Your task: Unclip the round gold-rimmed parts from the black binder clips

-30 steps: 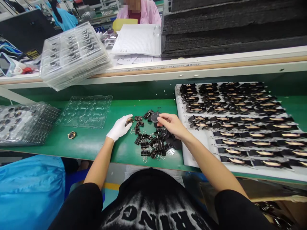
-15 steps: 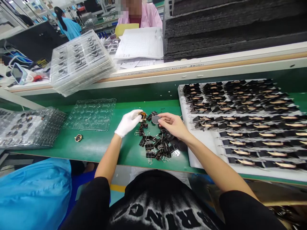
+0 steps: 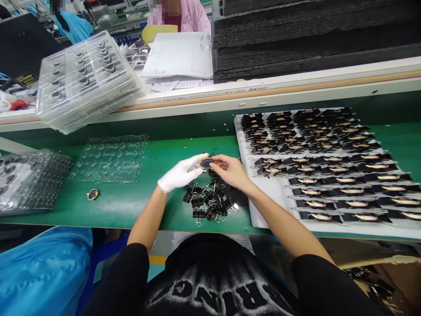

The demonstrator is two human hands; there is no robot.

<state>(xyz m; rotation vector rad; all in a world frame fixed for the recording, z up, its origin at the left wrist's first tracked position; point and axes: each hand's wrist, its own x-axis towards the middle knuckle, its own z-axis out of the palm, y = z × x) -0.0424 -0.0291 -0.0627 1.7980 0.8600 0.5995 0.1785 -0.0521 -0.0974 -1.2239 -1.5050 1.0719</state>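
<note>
My left hand [image 3: 183, 172], in a white glove, pinches a small round gold-rimmed case [image 3: 202, 164] that looks like a watch case. Bare, my right hand [image 3: 231, 170] has its fingers closed on a dark round disc [image 3: 207, 163]. The disc lies against the case, and fingers partly cover both. Whether it is seated inside the rim I cannot tell. Just below my hands is a loose heap of black binder clips [image 3: 210, 199], with several dark discs [image 3: 241, 196] at its right side. A similar gold-rimmed piece [image 3: 92, 194] lies alone on the green bench at left.
On the right, a white foam board [image 3: 263, 206] bears rows of clipped parts. An unfilled clear tray [image 3: 110, 158] and stacked trays [image 3: 33, 182] lie left. More trays [image 3: 88, 79], papers [image 3: 179, 55] and black foam [image 3: 312, 39] occupy the shelf. A person in pink [image 3: 197, 17] sits beyond.
My right hand has brought the dark disc leftward onto the case in my left hand, which has moved slightly right. The view has shifted a little to the right.
</note>
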